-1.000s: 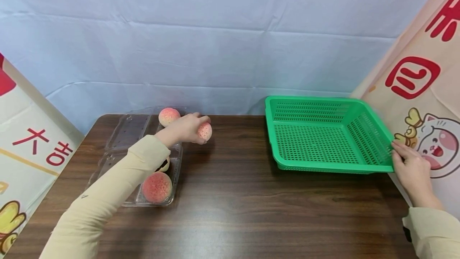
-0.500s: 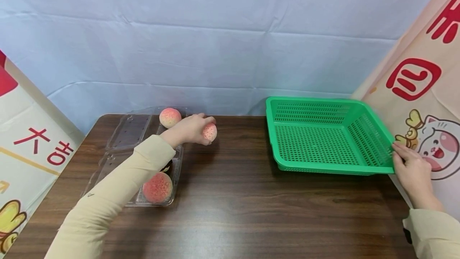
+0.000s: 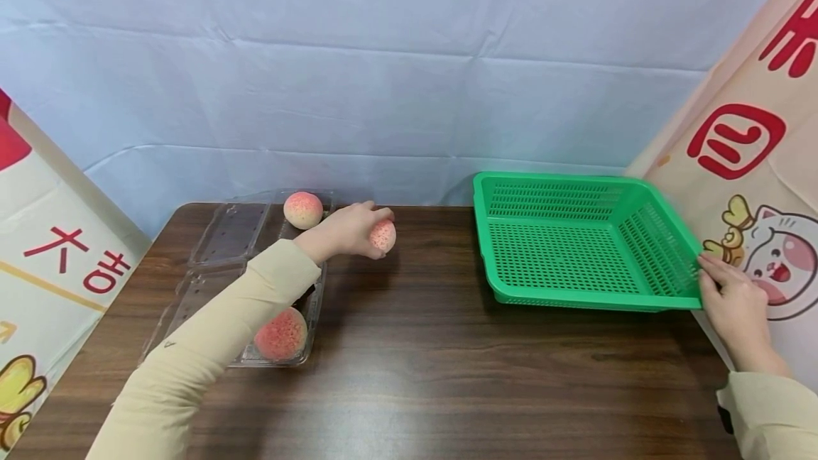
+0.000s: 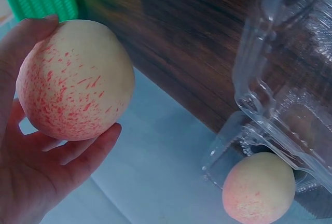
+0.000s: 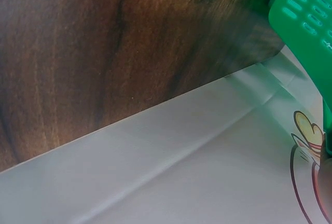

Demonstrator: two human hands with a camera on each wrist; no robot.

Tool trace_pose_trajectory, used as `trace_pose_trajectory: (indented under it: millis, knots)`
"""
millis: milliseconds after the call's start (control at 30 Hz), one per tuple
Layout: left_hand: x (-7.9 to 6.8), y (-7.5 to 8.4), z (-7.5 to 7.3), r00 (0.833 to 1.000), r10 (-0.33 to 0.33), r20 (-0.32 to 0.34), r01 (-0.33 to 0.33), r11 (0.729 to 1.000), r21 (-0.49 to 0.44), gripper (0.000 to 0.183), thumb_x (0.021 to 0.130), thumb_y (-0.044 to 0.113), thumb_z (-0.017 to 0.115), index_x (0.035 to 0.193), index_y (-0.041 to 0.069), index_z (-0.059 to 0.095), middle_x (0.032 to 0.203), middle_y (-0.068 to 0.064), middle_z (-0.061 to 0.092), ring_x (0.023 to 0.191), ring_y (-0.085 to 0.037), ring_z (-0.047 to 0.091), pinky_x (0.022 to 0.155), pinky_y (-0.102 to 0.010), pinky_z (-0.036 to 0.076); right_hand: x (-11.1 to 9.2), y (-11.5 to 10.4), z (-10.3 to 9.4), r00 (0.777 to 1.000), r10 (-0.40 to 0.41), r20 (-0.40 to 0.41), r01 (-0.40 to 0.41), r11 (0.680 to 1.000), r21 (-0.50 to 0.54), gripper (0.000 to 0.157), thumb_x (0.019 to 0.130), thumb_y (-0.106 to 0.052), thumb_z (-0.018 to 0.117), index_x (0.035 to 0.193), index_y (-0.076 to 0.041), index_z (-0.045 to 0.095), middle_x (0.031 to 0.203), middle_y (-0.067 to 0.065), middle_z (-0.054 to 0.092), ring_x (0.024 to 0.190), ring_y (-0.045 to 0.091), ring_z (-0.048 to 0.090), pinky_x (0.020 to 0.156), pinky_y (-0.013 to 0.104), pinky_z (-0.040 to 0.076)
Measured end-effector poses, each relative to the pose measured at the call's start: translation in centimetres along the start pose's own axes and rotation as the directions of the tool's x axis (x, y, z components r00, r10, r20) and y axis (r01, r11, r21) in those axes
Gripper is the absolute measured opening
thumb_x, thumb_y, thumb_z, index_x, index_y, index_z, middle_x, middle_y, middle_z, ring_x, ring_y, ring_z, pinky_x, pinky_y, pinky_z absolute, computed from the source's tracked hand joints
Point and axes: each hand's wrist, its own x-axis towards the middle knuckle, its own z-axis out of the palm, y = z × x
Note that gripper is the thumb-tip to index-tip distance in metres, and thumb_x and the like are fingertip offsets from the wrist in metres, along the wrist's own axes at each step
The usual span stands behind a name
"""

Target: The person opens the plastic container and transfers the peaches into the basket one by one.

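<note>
In the head view my left hand [image 3: 346, 230] holds a pink-and-cream peach [image 3: 383, 236] above the table, just right of a clear plastic clamshell box [image 3: 220, 233]. The left wrist view has thumb and fingers curled around this peach [image 4: 78, 81], its cream skin speckled red. Two more peaches lie in the box: one at the back [image 3: 303, 210] and a redder one at the front [image 3: 281, 333]. Part of the box is hidden under my left sleeve. My right hand [image 3: 735, 304] grips the right front corner of a green plastic basket [image 3: 594, 299].
The brown wooden table [image 3: 422, 375] runs between box and basket. A pale cloth backdrop [image 3: 383, 105] hangs behind it. Printed banners with red characters stand at the left [image 3: 70, 247] and right [image 3: 754, 183].
My left hand has moved a little to the right with the peach, away from the box. The right hand and the basket stay practically in place.
</note>
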Motion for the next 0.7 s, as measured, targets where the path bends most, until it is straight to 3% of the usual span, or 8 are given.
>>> trace_pose_trajectory:
  millis: [167,367,700]
  knots:
    - [0.23,0.29,0.06,1.0,-0.006,0.003,0.006,1.0,0.003,0.067,0.074,0.033,0.07,0.133,0.017,0.045,0.123,-0.015,0.048,0.102,-0.028,0.052,0.078,-0.043,0.045,-0.04,0.02,0.08,1.0,0.0,-0.011,0.0,1.0,-0.001,0.035,0.092,-0.009,0.039,0.116,0.011,0.055,0.124,0.025,0.05,0.129,0.005,0.03,0.104,0.044,0.023]
    - [0.41,0.49,0.1,1.0,0.002,0.0,-0.002,1.0,0.006,0.067,0.073,0.033,0.071,0.133,0.016,0.045,0.12,-0.014,0.049,0.101,-0.028,0.053,0.08,-0.042,0.045,-0.03,0.06,0.05,1.0,0.005,-0.007,-0.005,1.0,-0.009,0.035,0.092,-0.009,0.039,0.117,0.011,0.055,0.124,0.025,0.05,0.129,0.004,0.029,0.104,0.043,0.023]
    - [0.83,0.87,0.15,1.0,0.009,-0.006,-0.009,1.0,0.004,0.066,0.073,0.035,0.071,0.131,0.017,0.046,0.12,-0.014,0.049,0.103,-0.028,0.052,0.082,-0.042,0.045,-0.03,-0.01,-0.04,1.0,0.01,0.002,-0.01,1.0,-0.003,0.035,0.093,-0.009,0.04,0.117,0.011,0.054,0.125,0.025,0.049,0.125,-0.011,0.022,0.106,0.041,0.022]
